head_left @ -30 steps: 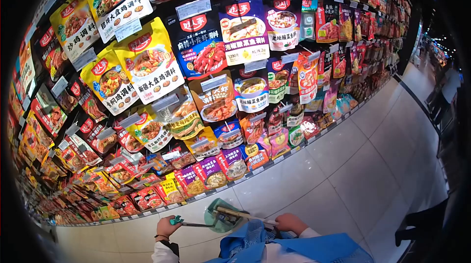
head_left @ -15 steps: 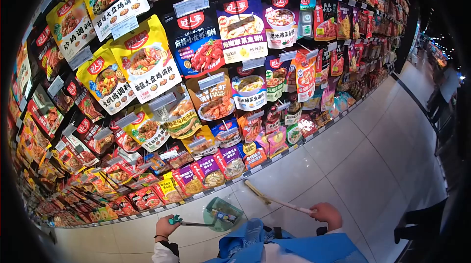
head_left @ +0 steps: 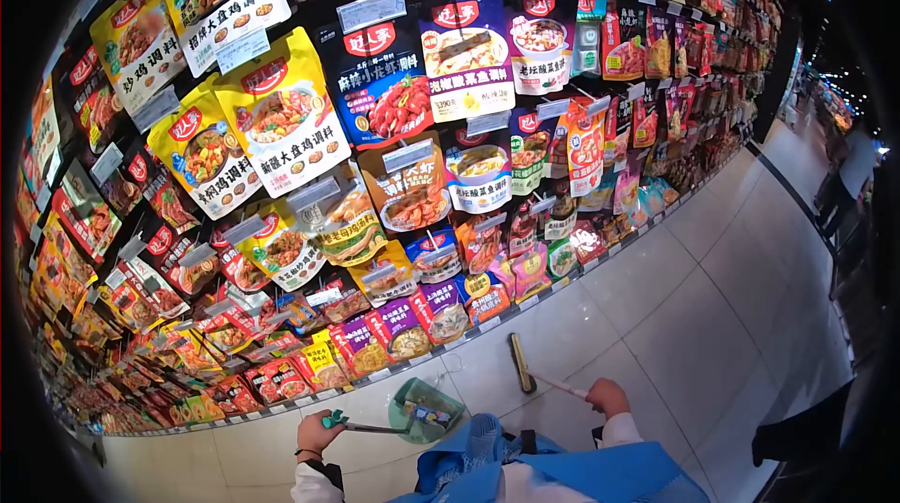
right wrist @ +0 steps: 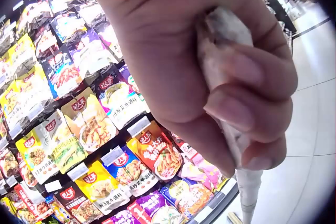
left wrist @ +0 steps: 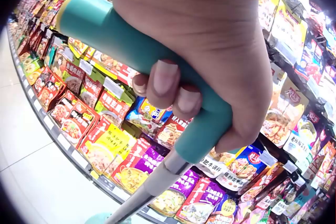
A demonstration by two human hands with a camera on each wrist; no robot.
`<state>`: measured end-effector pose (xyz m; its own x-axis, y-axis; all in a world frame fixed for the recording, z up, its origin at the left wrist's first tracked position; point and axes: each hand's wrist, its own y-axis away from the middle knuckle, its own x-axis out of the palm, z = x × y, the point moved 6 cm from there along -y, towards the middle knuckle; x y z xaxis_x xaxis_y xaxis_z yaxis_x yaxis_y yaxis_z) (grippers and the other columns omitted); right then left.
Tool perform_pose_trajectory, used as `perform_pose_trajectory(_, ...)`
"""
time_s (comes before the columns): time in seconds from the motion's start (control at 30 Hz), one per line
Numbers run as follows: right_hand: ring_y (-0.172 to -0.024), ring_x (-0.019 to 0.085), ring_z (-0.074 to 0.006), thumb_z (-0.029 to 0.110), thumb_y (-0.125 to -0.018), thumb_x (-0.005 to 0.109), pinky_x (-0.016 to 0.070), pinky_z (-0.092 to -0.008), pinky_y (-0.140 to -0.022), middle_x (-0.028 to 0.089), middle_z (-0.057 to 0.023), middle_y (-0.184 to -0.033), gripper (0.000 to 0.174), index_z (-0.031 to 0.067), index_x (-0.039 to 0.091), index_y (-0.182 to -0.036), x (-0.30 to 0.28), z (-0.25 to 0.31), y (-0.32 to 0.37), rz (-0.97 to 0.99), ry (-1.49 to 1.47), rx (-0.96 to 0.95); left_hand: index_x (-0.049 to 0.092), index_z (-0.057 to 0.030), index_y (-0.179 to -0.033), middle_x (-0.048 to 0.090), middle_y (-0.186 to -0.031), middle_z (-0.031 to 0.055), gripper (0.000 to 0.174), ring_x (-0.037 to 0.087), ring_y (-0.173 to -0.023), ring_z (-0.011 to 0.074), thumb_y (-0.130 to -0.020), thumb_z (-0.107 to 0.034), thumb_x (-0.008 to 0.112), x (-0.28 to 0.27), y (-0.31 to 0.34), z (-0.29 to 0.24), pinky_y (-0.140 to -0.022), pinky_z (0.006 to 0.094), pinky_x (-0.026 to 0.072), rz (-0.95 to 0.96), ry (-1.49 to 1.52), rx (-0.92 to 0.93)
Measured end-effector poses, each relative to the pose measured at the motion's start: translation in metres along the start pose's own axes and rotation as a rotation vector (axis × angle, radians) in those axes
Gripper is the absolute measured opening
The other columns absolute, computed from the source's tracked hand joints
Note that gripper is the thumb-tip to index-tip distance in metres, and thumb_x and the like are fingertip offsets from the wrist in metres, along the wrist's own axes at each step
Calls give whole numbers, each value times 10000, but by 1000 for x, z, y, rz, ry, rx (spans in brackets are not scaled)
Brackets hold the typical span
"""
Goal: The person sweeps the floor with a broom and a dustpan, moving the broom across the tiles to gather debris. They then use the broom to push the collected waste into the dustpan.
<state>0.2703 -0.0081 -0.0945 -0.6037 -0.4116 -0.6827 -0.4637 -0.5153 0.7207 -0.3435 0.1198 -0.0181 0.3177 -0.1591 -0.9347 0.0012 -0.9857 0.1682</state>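
Observation:
My left hand (head_left: 317, 434) grips the green handle (left wrist: 131, 43) of a long-handled dustpan; in the left wrist view the fingers curl round it. The green translucent pan (head_left: 427, 411) rests on the floor, with some small dark and coloured bits in it. My right hand (head_left: 608, 397) holds a broom's pale stick (right wrist: 248, 192), fingers wrapped round its end in the right wrist view. The broom head (head_left: 521, 364) lies on the tiles to the right of the pan, apart from it, near the shelf's foot.
A tall shelf wall of hanging seasoning pouches (head_left: 281, 114) fills the left and centre. Its bottom edge (head_left: 487, 323) borders pale floor tiles (head_left: 675, 306). Dark shapes (head_left: 806, 428) stand at the lower right, and an aisle runs off to the upper right.
The broom head has moved from over the pan to the right across the floor and turned more upright in the view. My right hand went right, then slightly back. My left hand and the pan stay put.

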Motion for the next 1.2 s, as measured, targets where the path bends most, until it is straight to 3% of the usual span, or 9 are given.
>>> perform_pose_trajectory(0.23, -690, 619, -351, 197, -728, 560, 487, -429, -695, 640, -193, -739, 227, 18, 685, -792, 31, 9, -2, -149, 98, -215, 671, -117, -886, 644, -758, 149, 393, 614, -743, 345, -618, -399, 721, 6, -3, 2, -660, 419, 496, -15, 14, 42)
perform_pose_trajectory(0.37, -791, 620, -339, 226, -751, 557, 484, -428, -751, 643, -198, -842, 247, 32, 683, -836, 48, 28, 17, -217, 49, -286, 643, -88, -816, 622, -708, 156, 347, 600, -707, 358, -628, -373, 709, -4, -1, -12, -621, 417, 480, 11, 69, 33)
perform_pose_trajectory(0.5, -843, 610, -342, 233, -773, 546, 482, -427, -785, 645, -179, -898, 252, 70, 682, -909, 37, 49, 39, -231, -17, -308, 657, -62, -908, 644, -766, 158, 409, 619, -739, 334, -620, -345, 728, -2, -1, -11, -661, 387, 489, 46, 42, -9)
perform_pose_trajectory(0.63, -823, 611, -342, 230, -777, 552, 482, -436, -770, 652, -157, -858, 231, 86, 680, -903, 56, 67, 35, -190, 75, -445, 662, -52, -952, 654, -802, 158, 441, 628, -759, 320, -619, -331, 737, 0, 3, -9, -682, 371, 493, 58, 32, -30)
perform_pose_trajectory(0.7, -811, 614, -337, 231, -774, 562, 484, -436, -756, 653, -149, -843, 215, 82, 677, -877, 68, 82, 41, -167, 183, -510, 661, -76, -897, 644, -760, 158, 395, 614, -737, 345, -618, -348, 727, 2, 0, -7, -657, 402, 490, 35, 36, -10)
perform_pose_trajectory(0.73, -739, 629, -316, 174, -734, 573, 498, -431, -645, 642, -138, -737, 147, 62, 657, -779, 70, 92, 51, -207, 281, -616, 660, -88, -869, 638, -740, 159, 374, 607, -726, 358, -617, -356, 722, 2, 0, -6, -645, 417, 489, 24, 38, -2)
perform_pose_trajectory(0.87, -698, 640, -297, 145, -718, 596, 504, -413, -599, 649, -113, -727, 115, 72, 662, -776, 92, 123, 73, -139, 577, -838, 661, -98, -883, 640, -742, 154, 379, 608, -730, 356, -618, -362, 725, -2, 2, -9, -648, 415, 491, -19, 52, 22)
perform_pose_trajectory(1.07, -781, 624, -315, 214, -744, 586, 497, -424, -699, 653, -118, -811, 180, 126, 685, -865, 66, 122, 91, 4, 542, -809, 655, -99, -855, 638, -732, 148, 354, 607, -719, 352, -625, -360, 720, 0, 7, -9, -635, 417, 488, 0, 55, 30)
perform_pose_trajectory(1.2, -818, 616, -309, 228, -777, 569, 485, -413, -746, 659, -103, -875, 236, 152, 684, -967, 12, 99, 111, -39, 420, -695, 652, -98, -840, 635, -721, 144, 339, 605, -707, 351, -630, -357, 713, -2, 6, -13, -626, 419, 486, 38, 34, 29)
